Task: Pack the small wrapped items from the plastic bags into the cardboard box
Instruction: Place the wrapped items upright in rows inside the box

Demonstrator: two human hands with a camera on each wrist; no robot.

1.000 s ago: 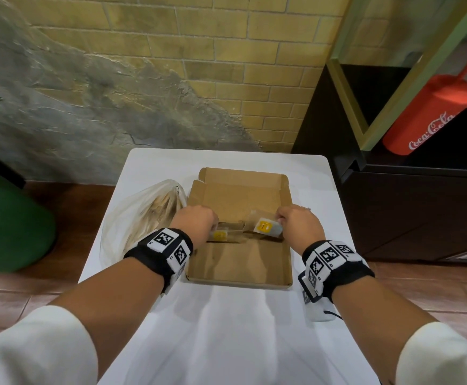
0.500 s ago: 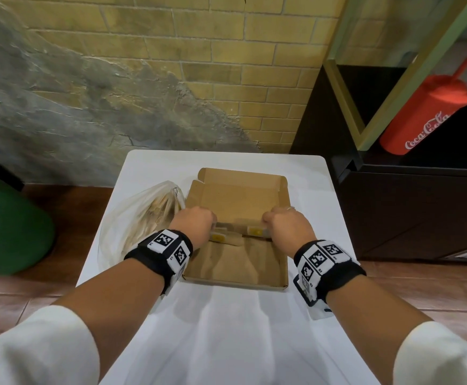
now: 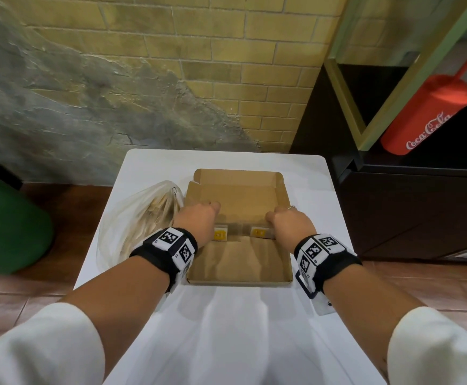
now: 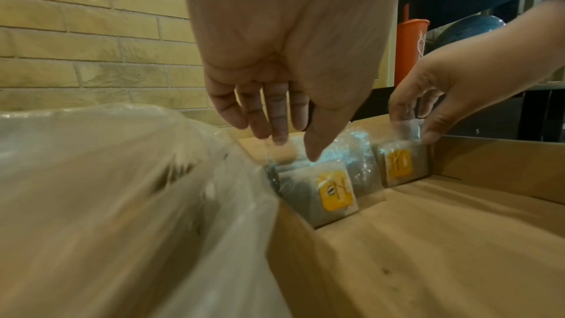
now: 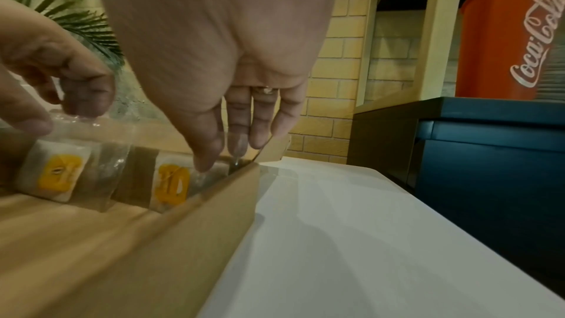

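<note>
An open cardboard box (image 3: 240, 280) lies in the middle of the white table (image 3: 226, 329). Two small clear-wrapped items with yellow labels stand side by side on its floor. My left hand (image 3: 201, 218) pinches the wrapper top of the left item (image 3: 221, 234), seen close in the left wrist view (image 4: 321, 192). My right hand (image 3: 285, 220) pinches the top of the right item (image 3: 258, 232) near the box's right wall (image 5: 198, 214). A clear plastic bag (image 3: 143, 223) holding more items lies against the box's left side.
A dark cabinet (image 3: 407, 212) stands right of the table with a red Coca-Cola cup (image 3: 427, 115) on it. A green rounded object (image 3: 9, 229) sits on the floor at left. A brick wall rises behind the table's far edge.
The right hand has lowered its tilted item into the box. Both items now stand low on the box floor, a little apart, with the hands still on them.
</note>
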